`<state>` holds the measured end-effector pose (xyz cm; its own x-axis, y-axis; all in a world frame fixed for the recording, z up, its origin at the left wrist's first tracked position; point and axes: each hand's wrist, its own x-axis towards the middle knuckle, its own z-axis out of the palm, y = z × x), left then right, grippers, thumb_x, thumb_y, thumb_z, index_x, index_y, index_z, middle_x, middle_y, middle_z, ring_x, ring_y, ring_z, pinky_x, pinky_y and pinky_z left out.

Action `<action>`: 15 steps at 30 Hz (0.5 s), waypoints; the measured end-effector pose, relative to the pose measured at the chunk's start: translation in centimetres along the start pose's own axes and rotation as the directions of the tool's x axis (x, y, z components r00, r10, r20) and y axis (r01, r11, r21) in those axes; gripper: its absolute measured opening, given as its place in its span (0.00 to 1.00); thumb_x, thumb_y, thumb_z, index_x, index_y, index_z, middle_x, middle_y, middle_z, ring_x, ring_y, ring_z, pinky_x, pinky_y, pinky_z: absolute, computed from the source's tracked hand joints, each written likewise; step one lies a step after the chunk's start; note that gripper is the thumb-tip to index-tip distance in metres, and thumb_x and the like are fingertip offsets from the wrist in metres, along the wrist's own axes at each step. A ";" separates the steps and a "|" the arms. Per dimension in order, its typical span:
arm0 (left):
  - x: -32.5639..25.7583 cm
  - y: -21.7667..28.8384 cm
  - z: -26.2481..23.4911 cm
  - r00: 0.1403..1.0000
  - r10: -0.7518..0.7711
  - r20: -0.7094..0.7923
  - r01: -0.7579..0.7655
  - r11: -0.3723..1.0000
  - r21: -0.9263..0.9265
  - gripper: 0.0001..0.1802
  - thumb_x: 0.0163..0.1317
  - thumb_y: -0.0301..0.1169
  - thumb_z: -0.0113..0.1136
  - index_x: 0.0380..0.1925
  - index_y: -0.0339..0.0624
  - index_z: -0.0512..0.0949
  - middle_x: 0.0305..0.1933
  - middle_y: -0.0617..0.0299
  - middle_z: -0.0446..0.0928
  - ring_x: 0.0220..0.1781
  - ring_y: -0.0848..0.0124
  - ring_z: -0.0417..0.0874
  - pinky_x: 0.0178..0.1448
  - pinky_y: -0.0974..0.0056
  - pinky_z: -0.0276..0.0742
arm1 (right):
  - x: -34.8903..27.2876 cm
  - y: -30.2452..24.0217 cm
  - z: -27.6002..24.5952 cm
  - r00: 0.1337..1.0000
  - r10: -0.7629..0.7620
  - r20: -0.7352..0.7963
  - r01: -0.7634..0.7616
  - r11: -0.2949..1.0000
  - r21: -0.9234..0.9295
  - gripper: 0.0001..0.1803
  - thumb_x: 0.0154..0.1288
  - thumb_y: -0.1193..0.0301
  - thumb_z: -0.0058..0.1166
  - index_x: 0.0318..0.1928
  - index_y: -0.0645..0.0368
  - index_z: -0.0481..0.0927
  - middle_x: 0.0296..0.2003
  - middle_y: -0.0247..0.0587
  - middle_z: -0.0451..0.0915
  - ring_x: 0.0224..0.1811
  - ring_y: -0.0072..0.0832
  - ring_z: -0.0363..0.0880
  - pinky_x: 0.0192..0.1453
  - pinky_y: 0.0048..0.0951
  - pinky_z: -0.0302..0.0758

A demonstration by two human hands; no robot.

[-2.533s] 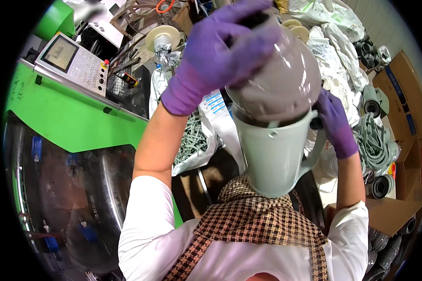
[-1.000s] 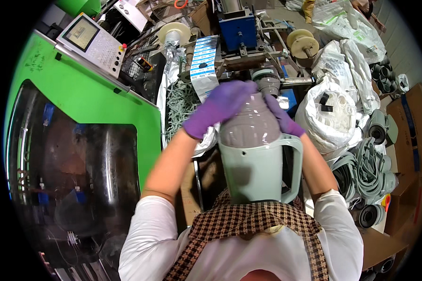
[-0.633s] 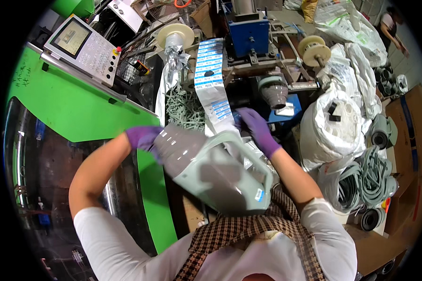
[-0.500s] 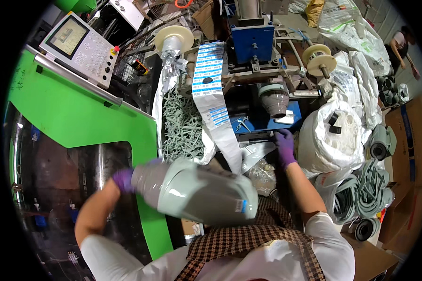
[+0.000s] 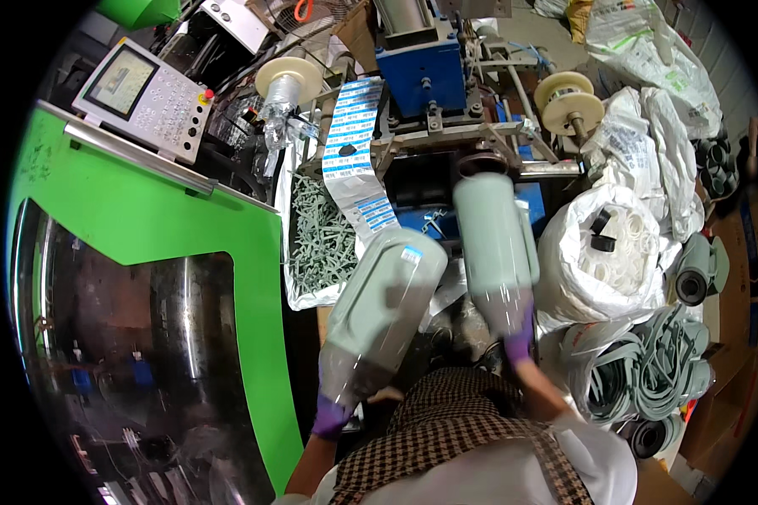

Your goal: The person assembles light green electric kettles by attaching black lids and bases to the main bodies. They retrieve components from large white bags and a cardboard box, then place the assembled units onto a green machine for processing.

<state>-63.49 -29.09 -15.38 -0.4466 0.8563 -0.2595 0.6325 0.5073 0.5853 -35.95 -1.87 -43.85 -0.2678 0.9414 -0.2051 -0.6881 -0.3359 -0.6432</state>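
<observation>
In my left hand (image 5: 332,417), purple-gloved, is the narrow, dark end of a grey-green, jug-shaped plastic shell (image 5: 389,282). This shell slants up and to the right, with a small blue-and-white sticker near its wide end. A second grey-green plastic shell (image 5: 490,236), with a handle-like ridge along its right side, is held by its narrow lower end in my right hand (image 5: 520,338), also gloved. Its wide end points away from me, close to a dark round fitting (image 5: 482,163) on the blue machine (image 5: 425,76). My fingers are partly hidden on both hands.
A strip of printed labels (image 5: 351,126) hangs beside a bin of grey-green scraps (image 5: 322,227). The green machine (image 5: 261,337) with a control panel (image 5: 143,93) stands left. White sacks (image 5: 581,269), coiled grey-green strips (image 5: 661,362) and spools line the right.
The left shell has swung from lying crosswise to pointing away from me. My right hand, empty before at the blue platform, has drawn back and now holds a second shell.
</observation>
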 end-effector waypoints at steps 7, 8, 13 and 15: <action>16.6 2.7 13.4 0.909 0.174 -0.379 -0.354 0.803 -0.480 0.37 0.60 0.26 0.63 0.71 0.42 0.63 0.76 0.42 0.55 0.78 0.47 0.56 0.80 0.51 0.52 | -15.1 -16.4 -6.0 0.876 0.443 -0.193 -0.479 0.747 -0.461 0.30 0.71 0.75 0.47 0.72 0.61 0.62 0.56 0.42 0.80 0.54 0.27 0.80 0.58 0.29 0.78; 19.2 3.1 15.7 0.863 0.259 -0.433 -0.434 0.819 -0.375 0.38 0.60 0.24 0.61 0.71 0.41 0.62 0.77 0.41 0.54 0.79 0.46 0.54 0.80 0.50 0.52 | -15.1 -17.9 -5.4 0.887 0.421 -0.192 -0.443 0.654 -0.613 0.30 0.70 0.75 0.48 0.72 0.61 0.63 0.57 0.42 0.80 0.55 0.27 0.79 0.59 0.29 0.77; 28.3 5.9 23.6 0.661 0.624 -0.417 -0.643 0.757 0.113 0.40 0.55 0.17 0.53 0.72 0.44 0.61 0.78 0.38 0.49 0.80 0.36 0.44 0.80 0.44 0.49 | -16.0 -22.8 -1.6 0.894 0.409 -0.183 -0.432 0.678 -0.595 0.35 0.63 0.77 0.52 0.71 0.65 0.64 0.58 0.43 0.79 0.58 0.28 0.78 0.63 0.29 0.73; 32.2 7.6 24.4 0.755 0.549 -0.359 -0.534 0.832 0.148 0.42 0.53 0.16 0.51 0.73 0.48 0.62 0.78 0.37 0.46 0.78 0.29 0.42 0.79 0.38 0.49 | -16.5 -24.5 -0.5 0.883 0.411 -0.226 -0.461 0.670 -0.582 0.35 0.62 0.77 0.53 0.71 0.66 0.64 0.59 0.43 0.78 0.58 0.27 0.78 0.63 0.29 0.73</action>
<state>-57.63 4.73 -38.08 -0.2174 0.8898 0.4012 0.8587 -0.0210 0.5120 -14.33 -9.15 -25.09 -0.3669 0.7001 -0.6125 0.0545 -0.6412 -0.7655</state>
